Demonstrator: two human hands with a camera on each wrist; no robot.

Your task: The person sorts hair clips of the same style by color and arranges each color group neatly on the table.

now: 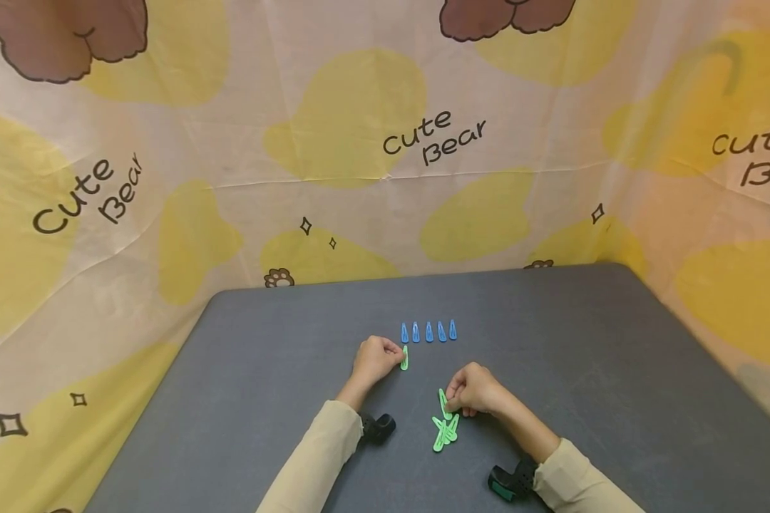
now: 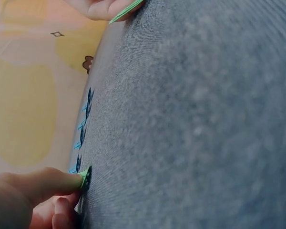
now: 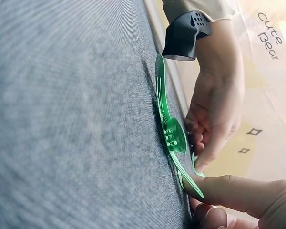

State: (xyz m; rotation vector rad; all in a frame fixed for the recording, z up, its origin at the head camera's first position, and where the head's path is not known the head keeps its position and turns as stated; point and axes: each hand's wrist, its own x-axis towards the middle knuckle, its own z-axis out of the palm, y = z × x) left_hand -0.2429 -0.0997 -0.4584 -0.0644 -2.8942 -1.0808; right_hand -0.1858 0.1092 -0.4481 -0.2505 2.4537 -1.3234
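Observation:
My left hand (image 1: 375,358) pinches a green snap hair clip (image 1: 405,358) at the tabletop, just in front of the leftmost of several blue hair clips (image 1: 429,332). In the left wrist view, thumb and fingers meet at the end of this green clip (image 2: 85,177). Closer to me and to the right, my right hand (image 1: 477,389) pinches another green hair clip (image 1: 443,403) at the far edge of a small pile of green clips (image 1: 445,434). The piled clips overlap one another, and in the right wrist view the pile (image 3: 175,136) partly hides the clip between my right fingers.
The blue clips stand side by side in a row on the grey table (image 1: 263,370). Behind the table hangs a patterned cloth (image 1: 359,214). A black wrist camera (image 1: 377,427) is on the left wrist, another black camera (image 1: 512,482) on the right.

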